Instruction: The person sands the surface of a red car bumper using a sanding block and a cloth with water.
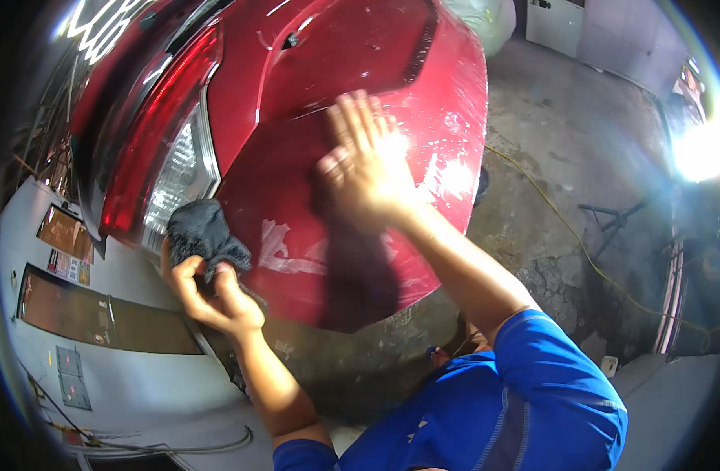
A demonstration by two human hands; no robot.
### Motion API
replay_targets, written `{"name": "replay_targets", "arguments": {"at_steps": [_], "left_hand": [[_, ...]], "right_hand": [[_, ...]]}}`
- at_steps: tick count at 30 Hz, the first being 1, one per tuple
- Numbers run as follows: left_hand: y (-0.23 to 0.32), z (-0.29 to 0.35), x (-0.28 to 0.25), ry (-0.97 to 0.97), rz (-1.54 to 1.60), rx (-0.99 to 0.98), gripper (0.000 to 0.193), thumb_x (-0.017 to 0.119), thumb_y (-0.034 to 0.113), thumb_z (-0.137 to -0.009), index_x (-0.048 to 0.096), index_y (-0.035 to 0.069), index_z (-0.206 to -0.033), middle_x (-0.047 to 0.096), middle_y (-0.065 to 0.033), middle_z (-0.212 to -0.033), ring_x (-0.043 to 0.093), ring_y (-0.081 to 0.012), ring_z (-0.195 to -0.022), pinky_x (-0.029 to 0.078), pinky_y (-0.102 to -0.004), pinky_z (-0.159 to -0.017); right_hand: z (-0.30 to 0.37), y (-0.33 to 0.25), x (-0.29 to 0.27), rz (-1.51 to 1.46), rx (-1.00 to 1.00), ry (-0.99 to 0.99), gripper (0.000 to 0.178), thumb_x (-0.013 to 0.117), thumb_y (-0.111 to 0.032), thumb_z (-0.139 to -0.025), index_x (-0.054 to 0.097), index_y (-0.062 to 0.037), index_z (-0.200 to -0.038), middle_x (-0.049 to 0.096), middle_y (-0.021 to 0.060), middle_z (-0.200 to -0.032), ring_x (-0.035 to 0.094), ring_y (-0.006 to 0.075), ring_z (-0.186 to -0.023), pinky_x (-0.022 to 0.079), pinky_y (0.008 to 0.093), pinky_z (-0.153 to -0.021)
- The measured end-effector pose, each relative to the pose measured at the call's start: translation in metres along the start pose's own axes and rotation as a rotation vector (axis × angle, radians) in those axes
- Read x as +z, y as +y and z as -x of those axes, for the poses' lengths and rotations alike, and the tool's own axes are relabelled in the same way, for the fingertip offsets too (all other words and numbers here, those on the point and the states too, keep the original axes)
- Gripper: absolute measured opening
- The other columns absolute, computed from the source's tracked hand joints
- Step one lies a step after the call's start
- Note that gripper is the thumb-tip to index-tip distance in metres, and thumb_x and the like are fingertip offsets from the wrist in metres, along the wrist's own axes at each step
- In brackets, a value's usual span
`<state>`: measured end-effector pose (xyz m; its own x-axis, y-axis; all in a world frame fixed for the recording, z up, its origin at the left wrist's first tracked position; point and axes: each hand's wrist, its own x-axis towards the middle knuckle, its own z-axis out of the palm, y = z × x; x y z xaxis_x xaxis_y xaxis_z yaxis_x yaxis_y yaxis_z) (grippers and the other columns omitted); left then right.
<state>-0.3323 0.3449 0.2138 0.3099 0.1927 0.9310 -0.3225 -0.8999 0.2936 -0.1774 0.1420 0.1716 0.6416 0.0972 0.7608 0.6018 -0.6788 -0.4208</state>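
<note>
The rear corner of a red car (pixel 344 55) fills the upper middle of the view, with a red and clear tail light (pixel 168 165) on its left side. My left hand (pixel 226 302) is closed around a bunched dark grey cloth (pixel 203 231), held by the lower end of the tail light. Stretched out with its fingers extended, my right hand (pixel 368 161) lies over the red bumper (pixel 281 173) and appears to touch it. Pale, worn-looking patches (pixel 281 251) and small white specks show on the paint. My right arm casts a dark shadow on the bumper.
A yellow cable (pixel 548 192) runs across the concrete floor (pixel 533 118) on the right, past the dark legs of a stand (pixel 611 220). A bright lamp (pixel 705 149) glares at the right edge. To the left stands a pale wall (pixel 140 385) with brown windows.
</note>
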Motion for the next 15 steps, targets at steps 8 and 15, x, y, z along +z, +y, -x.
{"name": "replay_targets", "arguments": {"at_steps": [8, 15], "left_hand": [[0.005, 0.012, 0.033, 0.181, 0.166, -0.077, 0.031, 0.054, 0.017, -0.081, 0.056, -0.007, -0.101, 0.054, -0.0110, -0.096, 0.052, -0.0229, -0.090, 0.045, -0.0330, -0.088], [-0.049, 0.035, 0.012, 0.652, -0.083, 0.042, 0.041, 0.047, 0.021, -0.097, 0.055, -0.012, -0.120, 0.064, -0.0249, -0.114, 0.064, -0.0348, -0.101, 0.055, -0.0456, -0.087]], "right_hand": [[-0.015, 0.090, 0.000, -0.195, 0.104, 0.068, 0.065, 0.043, -0.038, -0.107, 0.037, -0.0009, -0.160, 0.036, 0.0182, -0.168, 0.026, 0.0342, -0.160, 0.016, 0.0516, -0.131], [0.006, -0.066, -0.011, -0.256, -0.519, -0.168, 0.070, 0.047, -0.046, -0.103, 0.048, 0.0009, -0.154, 0.046, 0.0202, -0.162, 0.033, 0.0332, -0.157, 0.012, 0.0576, -0.130]]}}
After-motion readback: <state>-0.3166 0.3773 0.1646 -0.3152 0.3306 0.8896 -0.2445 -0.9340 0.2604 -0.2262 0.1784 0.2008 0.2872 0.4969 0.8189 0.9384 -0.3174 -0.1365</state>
